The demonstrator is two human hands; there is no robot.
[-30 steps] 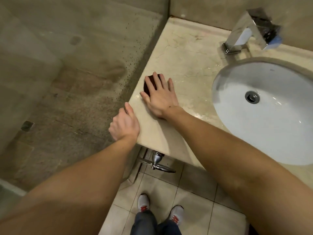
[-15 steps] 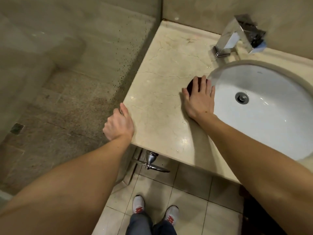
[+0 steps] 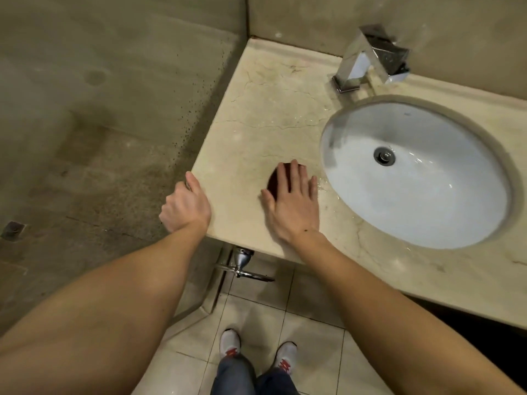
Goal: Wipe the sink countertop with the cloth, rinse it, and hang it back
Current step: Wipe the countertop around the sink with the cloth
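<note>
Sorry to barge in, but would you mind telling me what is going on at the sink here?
A person is wiping the marble countertop beside the white basin. The right hand lies flat, pressing a dark cloth onto the counter just left of the basin. The left hand grips the counter's left edge for support. The surface near the basin looks wet. No water is visibly running from the chrome faucet, so rinsing and hanging are not yet done.

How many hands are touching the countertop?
2. The left hand grips the countertop at its left front corner; the right hand lies flat on the cloth, left of the sink.
</note>
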